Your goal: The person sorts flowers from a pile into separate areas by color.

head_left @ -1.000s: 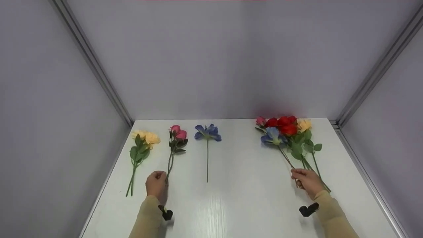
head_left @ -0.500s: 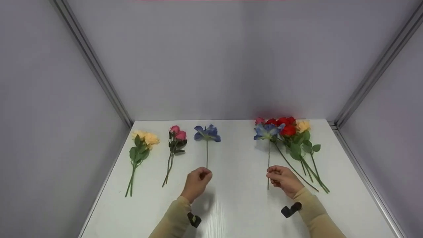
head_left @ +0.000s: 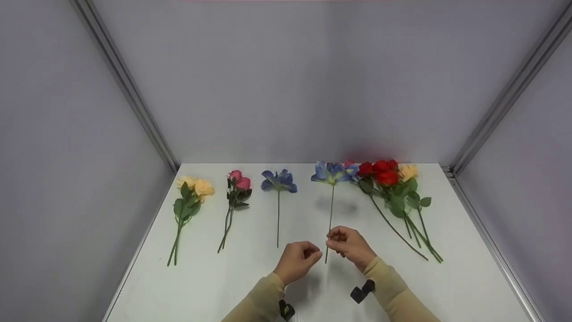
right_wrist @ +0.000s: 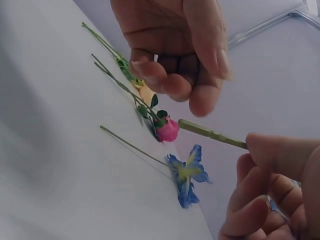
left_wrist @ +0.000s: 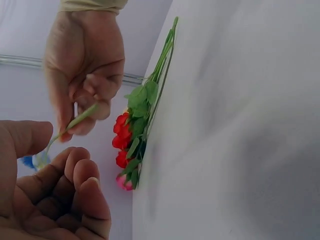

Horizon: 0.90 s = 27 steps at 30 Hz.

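— What's the setting?
— A white table (head_left: 447, 286) walled by grey panels (head_left: 53, 134); from the left lie yellow roses (head_left: 195, 187), pink roses (head_left: 240, 181), a blue flower (head_left: 279, 180); a mixed bunch (head_left: 389, 174) far right.

— And the hands?
— Left hand (head_left: 296, 261) loosely curled, holding nothing; right hand (head_left: 349, 243) pinches the raised blue flower's (head_left: 331, 172) stem; bloom far, stem end near, near the table's middle.
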### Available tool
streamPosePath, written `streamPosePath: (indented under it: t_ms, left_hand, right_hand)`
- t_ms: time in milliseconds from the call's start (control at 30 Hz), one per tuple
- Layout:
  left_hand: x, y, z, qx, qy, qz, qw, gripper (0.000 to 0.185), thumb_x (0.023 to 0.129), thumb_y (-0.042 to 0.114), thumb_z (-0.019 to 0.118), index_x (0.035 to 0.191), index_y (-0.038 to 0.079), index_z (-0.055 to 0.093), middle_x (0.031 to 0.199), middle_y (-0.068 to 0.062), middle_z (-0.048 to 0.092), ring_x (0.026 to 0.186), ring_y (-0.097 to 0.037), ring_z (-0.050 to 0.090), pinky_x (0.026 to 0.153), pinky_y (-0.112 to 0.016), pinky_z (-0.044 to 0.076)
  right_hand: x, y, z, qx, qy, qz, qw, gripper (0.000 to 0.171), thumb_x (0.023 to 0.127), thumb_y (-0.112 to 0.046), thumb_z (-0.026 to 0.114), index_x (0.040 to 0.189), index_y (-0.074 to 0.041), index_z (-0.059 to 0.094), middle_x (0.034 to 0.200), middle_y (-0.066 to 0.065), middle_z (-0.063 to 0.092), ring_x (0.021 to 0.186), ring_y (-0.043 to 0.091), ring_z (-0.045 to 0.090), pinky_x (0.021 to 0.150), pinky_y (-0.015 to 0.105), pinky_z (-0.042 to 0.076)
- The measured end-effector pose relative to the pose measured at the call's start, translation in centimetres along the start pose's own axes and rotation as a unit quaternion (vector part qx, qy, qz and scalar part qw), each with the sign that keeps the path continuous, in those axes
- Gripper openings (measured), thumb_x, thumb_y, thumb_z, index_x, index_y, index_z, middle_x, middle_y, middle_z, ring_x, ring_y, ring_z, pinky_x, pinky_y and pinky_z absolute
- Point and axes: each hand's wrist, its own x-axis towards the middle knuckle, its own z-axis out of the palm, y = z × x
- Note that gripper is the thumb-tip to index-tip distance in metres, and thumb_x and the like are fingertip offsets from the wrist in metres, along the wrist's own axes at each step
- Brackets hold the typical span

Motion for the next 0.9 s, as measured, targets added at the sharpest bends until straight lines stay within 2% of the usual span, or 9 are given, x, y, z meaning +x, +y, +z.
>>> streamPosePath:
  t_ms: [167,267,400,533,700,900]
  left_hand:
    - [-0.1,-0.3,0.2,0.014,0.003,0.003,0.9999,0.015,0.091,0.021,0.065,0.093,0.009,0.074,0.077,0.012,0.065,0.066,0.000,0.056,0.059,-0.022,0.047]
    - [-0.3,-0.6,0.3,0.009,0.006,0.003,0.9999,0.013,0.091,0.017,0.066,0.093,0.008,0.074,0.076,0.013,0.065,0.065,-0.001,0.056,0.059,-0.022,0.047]
    - [-0.5,-1.1,0.3,0.003,0.013,-0.004,0.9999,0.007,0.090,0.014,0.066,0.087,0.012,0.072,0.073,0.014,0.062,0.063,-0.001,0.053,0.057,-0.021,0.045]
    - [-0.2,-1.5,0.0,0.007,0.025,0.007,0.9996,0.008,0.090,0.013,0.065,0.084,0.015,0.070,0.070,0.013,0.060,0.061,-0.001,0.052,0.056,-0.021,0.044]
    - [0.7,-2.2,-1.2,0.025,0.053,0.014,0.9982,0.007,0.089,0.013,0.066,0.084,0.014,0.070,0.068,0.012,0.059,0.060,-0.002,0.051,0.055,-0.022,0.044]
    - [2.0,-4.0,-3.1,0.042,0.090,-0.015,0.9949,0.005,0.089,0.012,0.067,0.085,0.012,0.070,0.070,0.009,0.060,0.062,-0.005,0.054,0.057,-0.024,0.047]
  right_hand:
    - [0.3,0.0,1.3,0.006,-0.010,-0.026,1.000,0.020,0.089,-0.013,0.069,0.103,-0.002,0.060,0.087,0.006,0.061,0.062,0.011,0.046,0.051,0.023,0.038]
    - [0.4,0.0,1.9,0.009,-0.013,-0.023,1.000,0.020,0.088,-0.013,0.070,0.102,-0.003,0.060,0.086,0.005,0.061,0.062,0.011,0.047,0.051,0.022,0.039]
    - [0.6,0.0,2.6,0.004,-0.015,-0.016,1.000,0.018,0.089,-0.010,0.069,0.103,-0.003,0.060,0.087,0.006,0.061,0.064,0.013,0.048,0.051,0.023,0.039]
    - [0.8,-0.1,2.9,0.003,-0.011,-0.015,1.000,0.017,0.091,-0.010,0.067,0.105,-0.002,0.061,0.087,0.006,0.061,0.063,0.013,0.048,0.050,0.023,0.039]
    - [0.9,0.1,2.8,-0.002,-0.005,-0.007,1.000,0.022,0.091,-0.018,0.067,0.105,-0.002,0.062,0.083,0.002,0.058,0.062,0.012,0.048,0.052,0.023,0.040]
    - [0.6,1.1,1.9,-0.017,-0.005,0.005,1.000,0.019,0.092,-0.019,0.066,0.103,-0.005,0.063,0.083,0.002,0.058,0.065,0.013,0.049,0.054,0.024,0.042]
